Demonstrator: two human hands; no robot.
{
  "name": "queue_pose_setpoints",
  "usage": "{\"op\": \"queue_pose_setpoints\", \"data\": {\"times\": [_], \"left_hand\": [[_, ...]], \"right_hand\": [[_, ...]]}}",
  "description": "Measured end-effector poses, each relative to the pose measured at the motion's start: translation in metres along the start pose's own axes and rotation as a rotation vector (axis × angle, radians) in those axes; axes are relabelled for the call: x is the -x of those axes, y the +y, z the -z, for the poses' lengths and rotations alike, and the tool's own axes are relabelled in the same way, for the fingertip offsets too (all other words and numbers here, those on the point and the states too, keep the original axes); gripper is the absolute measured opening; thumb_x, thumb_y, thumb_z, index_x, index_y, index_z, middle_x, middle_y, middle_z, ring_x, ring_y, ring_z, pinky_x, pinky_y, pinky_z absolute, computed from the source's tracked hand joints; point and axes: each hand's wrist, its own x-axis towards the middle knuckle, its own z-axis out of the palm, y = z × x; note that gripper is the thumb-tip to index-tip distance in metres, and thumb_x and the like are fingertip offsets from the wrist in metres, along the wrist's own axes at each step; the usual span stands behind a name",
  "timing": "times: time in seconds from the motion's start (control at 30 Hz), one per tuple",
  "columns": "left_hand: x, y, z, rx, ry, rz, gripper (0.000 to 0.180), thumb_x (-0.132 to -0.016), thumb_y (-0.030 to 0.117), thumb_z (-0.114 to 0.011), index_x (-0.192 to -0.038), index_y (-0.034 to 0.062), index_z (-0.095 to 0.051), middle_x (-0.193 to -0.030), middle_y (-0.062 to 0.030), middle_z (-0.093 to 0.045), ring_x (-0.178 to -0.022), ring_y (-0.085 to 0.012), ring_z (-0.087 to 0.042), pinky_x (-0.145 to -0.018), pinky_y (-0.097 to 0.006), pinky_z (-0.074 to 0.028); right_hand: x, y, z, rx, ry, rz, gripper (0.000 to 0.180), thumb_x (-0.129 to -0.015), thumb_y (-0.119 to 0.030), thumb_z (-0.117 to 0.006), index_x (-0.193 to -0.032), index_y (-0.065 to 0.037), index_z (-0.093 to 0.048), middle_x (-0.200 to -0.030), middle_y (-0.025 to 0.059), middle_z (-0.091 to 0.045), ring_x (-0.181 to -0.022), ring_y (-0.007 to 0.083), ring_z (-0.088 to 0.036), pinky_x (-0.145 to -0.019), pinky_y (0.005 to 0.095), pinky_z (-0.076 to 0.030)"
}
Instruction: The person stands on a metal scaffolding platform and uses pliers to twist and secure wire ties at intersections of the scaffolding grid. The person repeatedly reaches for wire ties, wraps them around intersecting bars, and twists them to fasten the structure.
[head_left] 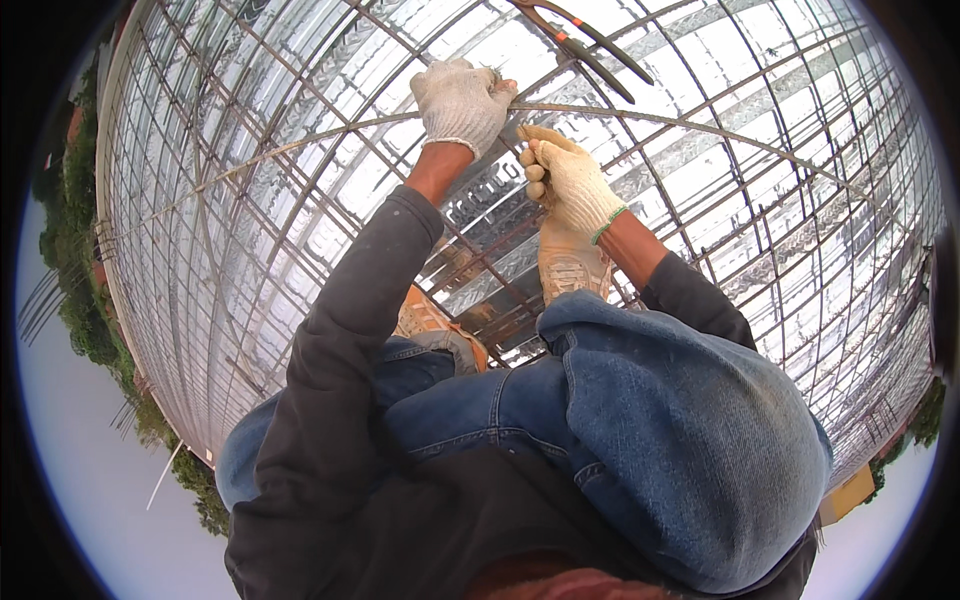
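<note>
My left hand [462, 103], in a pale knit work glove, is closed over a long thin steel bar [660, 120] that crosses the mesh. Thin dark strands that look like tie wire [494, 73] poke out by its fingertips. Just right of it and nearer to me, my right hand [572, 183] wears a cream glove with a green cuff edge. Its fingers are curled and pinched together; what they hold is too small to make out. Beyond both hands, pincers [585, 48] with dark handles and orange marks lie on the mesh, jaws toward the upper edge.
A wide grid of rebar [720, 105] spreads over shiny ribbed metal decking [330, 190]. I squat on it, my orange-and-grey shoes [572, 265] among the bars. Trees [80, 240] stand past the deck's left edge, and loose bar ends [42, 305] stick out there.
</note>
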Motion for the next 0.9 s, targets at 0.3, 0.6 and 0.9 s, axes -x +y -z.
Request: {"op": "queue_pose_setpoints", "data": {"times": [0.3,0.6,0.9], "left_hand": [[-0.004,0.000,-0.005,0.369,-0.085,0.133,0.036,-0.089,0.050,-0.072,-0.095,0.0209,-0.092,-0.084,-0.0096,-0.083,-0.092,-0.0323,-0.074,-0.096,-0.050,-0.045],[0.022,-0.024,0.003,0.759,-0.108,-0.043,0.028,-0.090,0.034,-0.082,-0.106,0.0140,-0.091,-0.094,-0.0080,-0.085,-0.102,-0.0292,-0.074,-0.102,-0.045,-0.051],[0.039,-0.028,-0.007,0.478,0.096,-0.322,0.034,-0.094,0.035,-0.084,-0.125,0.0201,-0.086,-0.123,-0.0031,-0.085,-0.123,-0.0232,-0.072,-0.119,-0.047,-0.040]], "right_hand": [[0.011,0.001,-0.014,0.315,0.082,0.138,0.045,-0.113,-0.014,-0.057,-0.155,0.004,-0.061,-0.100,0.0037,-0.073,-0.072,0.0036,-0.058,-0.059,0.0221,-0.051],[0.029,-0.016,-0.034,0.311,0.071,0.167,0.047,-0.113,-0.015,-0.058,-0.155,0.008,-0.059,-0.101,0.0071,-0.075,-0.071,0.0057,-0.060,-0.060,0.0237,-0.052],[0.035,-0.015,-0.057,0.079,0.026,0.190,0.046,-0.112,-0.015,-0.056,-0.150,0.011,-0.059,-0.110,0.0149,-0.076,-0.093,0.0182,-0.076,-0.070,0.0315,-0.063]]}}
